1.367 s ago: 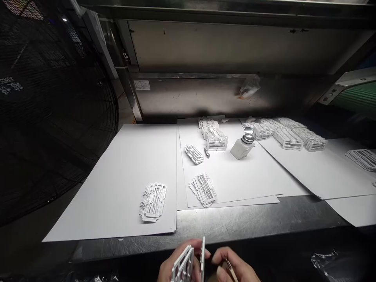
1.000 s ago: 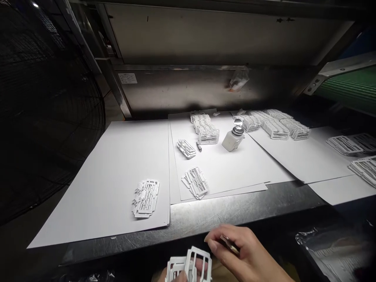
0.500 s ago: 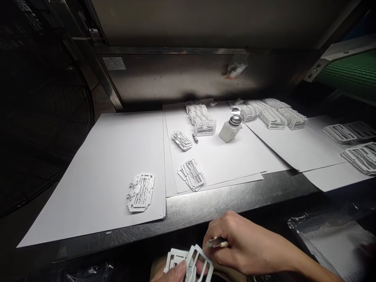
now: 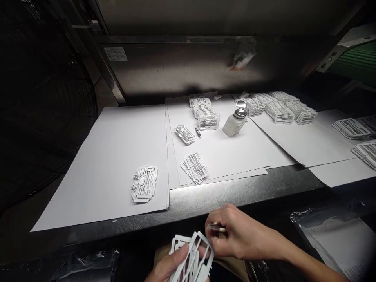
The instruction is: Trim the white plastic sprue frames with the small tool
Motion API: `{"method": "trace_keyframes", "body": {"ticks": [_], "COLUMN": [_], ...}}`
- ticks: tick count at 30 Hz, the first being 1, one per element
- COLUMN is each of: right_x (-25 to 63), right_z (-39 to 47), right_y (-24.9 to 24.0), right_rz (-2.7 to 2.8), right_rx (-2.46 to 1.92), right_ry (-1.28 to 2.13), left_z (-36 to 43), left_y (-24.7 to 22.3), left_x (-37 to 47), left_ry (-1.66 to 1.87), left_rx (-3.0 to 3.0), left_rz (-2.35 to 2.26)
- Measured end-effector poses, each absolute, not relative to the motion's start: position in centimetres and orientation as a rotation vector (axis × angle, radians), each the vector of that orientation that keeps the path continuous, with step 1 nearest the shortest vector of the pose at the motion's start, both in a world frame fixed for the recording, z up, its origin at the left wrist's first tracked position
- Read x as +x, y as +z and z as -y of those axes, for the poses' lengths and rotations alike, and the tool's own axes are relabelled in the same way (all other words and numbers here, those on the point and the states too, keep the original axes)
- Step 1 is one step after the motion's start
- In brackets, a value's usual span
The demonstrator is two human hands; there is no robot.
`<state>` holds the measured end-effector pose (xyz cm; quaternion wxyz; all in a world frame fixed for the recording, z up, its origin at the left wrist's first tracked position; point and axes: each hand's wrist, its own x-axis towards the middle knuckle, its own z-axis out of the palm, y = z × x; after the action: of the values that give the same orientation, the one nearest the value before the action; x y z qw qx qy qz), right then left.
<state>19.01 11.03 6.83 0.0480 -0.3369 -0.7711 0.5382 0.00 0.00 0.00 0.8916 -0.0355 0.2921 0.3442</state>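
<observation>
Frames (image 4: 192, 258), white plastic, fanned in left hand (image 4: 167, 266) fingers so right hand (image 4: 235, 235), pinching a small tool (image 4: 216, 226), reaches their edges.

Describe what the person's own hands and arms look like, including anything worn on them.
Both are bare. The left hand shows no glove or ring on the part in view; its wrist is cut off by the frame. The right hand is ungloved too, and its forearm runs bare to the frame edge, with no sleeve, watch or band visible.
</observation>
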Motion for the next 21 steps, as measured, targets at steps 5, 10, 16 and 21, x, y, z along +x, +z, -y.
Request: {"method": "trace_keyframes", "body": {"ticks": [5, 10, 16, 21], "right_x": [20.8, 22.6, 23.1, 20.7], "right_z": [-10.1, -9.0, -8.3, -7.4], "right_y": [5.3, 4.4, 4.5, 5.6], "right_rz": [2.197, 2.082, 2.032, 1.876], "right_rx": [-1.226, -1.43, -1.454, -1.469], "right_ry": [1.691, 1.685, 1.527, 1.705], "left_z": [-0.5, -0.9, -0.4, -0.3], "left_y": [0.9, 0.8, -1.1, -0.4], "left_x": [-0.3, -0.5, 0.1, 0.7], "left_ry": [0.66, 0.663, 0.714, 0.74], "left_rx": [-0.113, -0.112, -0.137, -0.156], "left_rz": [-0.584, -0.522, -0.381, -0.52]}}
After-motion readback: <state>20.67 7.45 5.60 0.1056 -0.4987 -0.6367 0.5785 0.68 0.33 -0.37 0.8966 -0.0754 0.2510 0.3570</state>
